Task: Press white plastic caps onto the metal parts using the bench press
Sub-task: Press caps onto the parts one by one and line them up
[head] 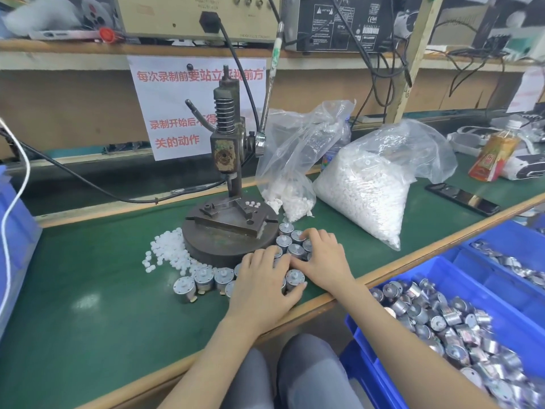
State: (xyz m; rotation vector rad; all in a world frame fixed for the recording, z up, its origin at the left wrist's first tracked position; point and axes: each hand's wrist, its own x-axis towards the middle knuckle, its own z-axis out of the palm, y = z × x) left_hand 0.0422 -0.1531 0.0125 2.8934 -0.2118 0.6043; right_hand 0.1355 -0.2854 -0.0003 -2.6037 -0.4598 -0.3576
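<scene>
Our hands lie palm down on a cluster of metal parts (203, 279) standing upright on the green counter (88, 290), right against the front of the bench press (226, 149). Our left hand (262, 287) is released, with its fingers spread flat across the tops of several parts and its thumb against one at the cluster's near edge. Our right hand (323, 258) sits just beside it, further back. Its fingers are loosely bent and rest on the tops of the parts by the press's round base (218, 246); we grip nothing with it that we can see.

A loose heap of white plastic caps (169, 252) lies on the counter to the left of the base, touching its edge, and a few more caps (253, 204) sit on the base plate. The press's ram is raised. Behind the press to the right stand two clear bags of caps, a small open one (290, 184) and a fuller one (364, 196). At our right knee a blue bin (383, 376) holds many more metal parts. A dark phone (463, 199) lies further right on the counter.
</scene>
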